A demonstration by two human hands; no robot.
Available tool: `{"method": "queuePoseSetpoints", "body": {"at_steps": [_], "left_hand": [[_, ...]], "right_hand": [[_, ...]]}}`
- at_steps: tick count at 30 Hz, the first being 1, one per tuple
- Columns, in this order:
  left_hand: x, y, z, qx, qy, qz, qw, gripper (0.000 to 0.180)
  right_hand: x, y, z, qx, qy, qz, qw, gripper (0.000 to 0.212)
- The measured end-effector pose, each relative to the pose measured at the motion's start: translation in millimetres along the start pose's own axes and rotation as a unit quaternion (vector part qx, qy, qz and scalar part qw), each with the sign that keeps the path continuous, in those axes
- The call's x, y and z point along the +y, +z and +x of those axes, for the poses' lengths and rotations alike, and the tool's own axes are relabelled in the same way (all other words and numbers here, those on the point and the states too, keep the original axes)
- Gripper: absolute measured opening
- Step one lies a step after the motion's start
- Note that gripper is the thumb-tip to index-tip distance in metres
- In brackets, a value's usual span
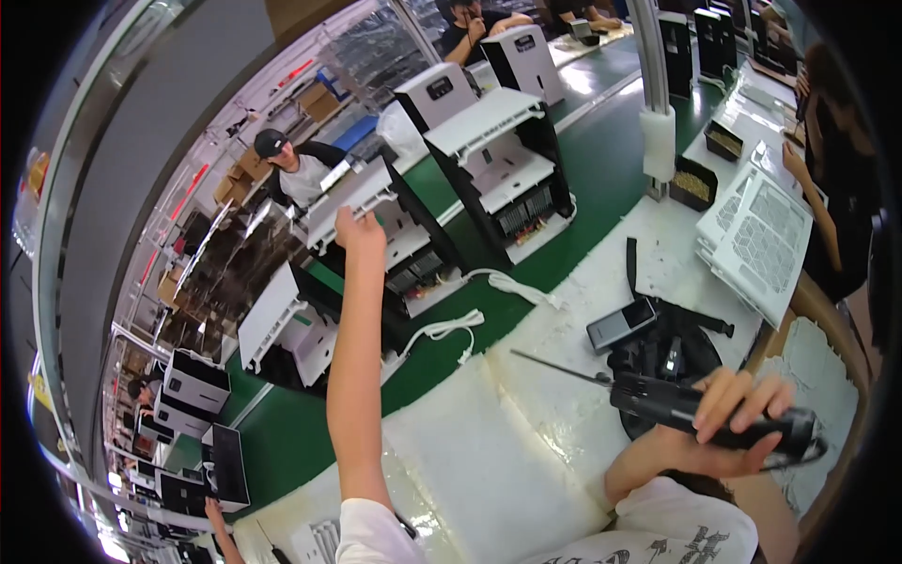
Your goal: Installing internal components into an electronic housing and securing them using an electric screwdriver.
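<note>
My right hand (728, 423) is wrapped round a black electric screwdriver (662, 399), whose long thin bit points left over the white padded table. My left arm reaches far out over the green conveyor belt. There my left hand (359, 228), fingers curled, grips the edge of the white panel on an open black-and-white machine casing (409, 242). Inside this casing are a white shelf and wiring low down. To its right stands a similar open casing (503, 174), and to its left, nearer me, another casing (291, 329).
White power cords (449, 326) trail onto the green belt (554, 216). A grey boxy device (622, 324) and black straps lie on the table (451, 451). Screw bins (693, 188) and perforated white panels (761, 240) are at right. Across the belt sits a person in a cap (299, 169).
</note>
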State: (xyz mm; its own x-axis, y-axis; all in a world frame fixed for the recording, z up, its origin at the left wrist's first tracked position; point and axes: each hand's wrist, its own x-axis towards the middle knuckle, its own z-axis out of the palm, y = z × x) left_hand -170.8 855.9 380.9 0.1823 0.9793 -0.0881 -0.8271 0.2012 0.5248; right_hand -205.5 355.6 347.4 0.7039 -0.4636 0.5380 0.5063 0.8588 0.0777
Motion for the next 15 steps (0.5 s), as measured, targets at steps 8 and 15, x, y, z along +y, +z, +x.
{"method": "queuePoseSetpoints", "body": {"at_steps": [8,15], "left_hand": [[22.6,-253.8,-236.2,-0.359,0.022,0.464,0.81,0.043],[86.7,-424.6,-353.6,-0.273,-0.038,0.512,0.813,0.027]], "right_hand": [[71.2,-3.3,-30.9,-0.145,0.586,-0.017,0.797,0.027],[184.6,-114.9,-187.5,-0.187,0.701,-0.305,0.616,0.048]]}}
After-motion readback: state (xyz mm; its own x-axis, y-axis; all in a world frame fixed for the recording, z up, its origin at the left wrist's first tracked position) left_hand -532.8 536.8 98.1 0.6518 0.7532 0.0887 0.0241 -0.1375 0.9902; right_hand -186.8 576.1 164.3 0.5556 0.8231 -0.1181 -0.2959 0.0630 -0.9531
